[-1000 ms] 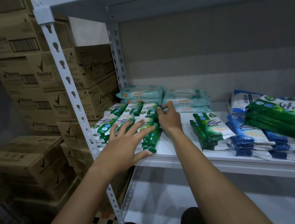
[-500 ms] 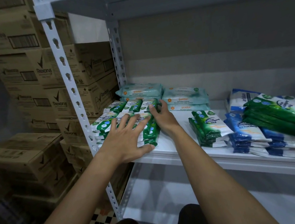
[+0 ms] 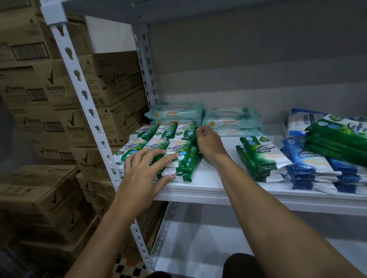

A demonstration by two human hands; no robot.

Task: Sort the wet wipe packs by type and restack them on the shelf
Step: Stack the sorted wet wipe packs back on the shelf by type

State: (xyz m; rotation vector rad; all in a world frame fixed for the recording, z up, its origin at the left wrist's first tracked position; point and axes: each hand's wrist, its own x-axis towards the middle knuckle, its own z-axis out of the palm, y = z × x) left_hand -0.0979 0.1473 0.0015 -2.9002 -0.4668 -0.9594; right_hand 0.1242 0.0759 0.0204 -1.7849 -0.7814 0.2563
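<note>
Rexona cartons [image 3: 61, 91] behind; left hand [image 3: 143, 176] flat, right hand [image 3: 208, 145] pinching Pine Antibacterial packs [image 3: 179, 148].

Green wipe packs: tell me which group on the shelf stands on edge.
The small group of green packs mid-shelf, right of the right hand. It stands on edge, while the left-corner block and the pile on the blue packs lie flat.

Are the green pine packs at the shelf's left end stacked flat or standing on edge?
Flat: the green pine packs lie label-up in tidy stacked rows.
</note>
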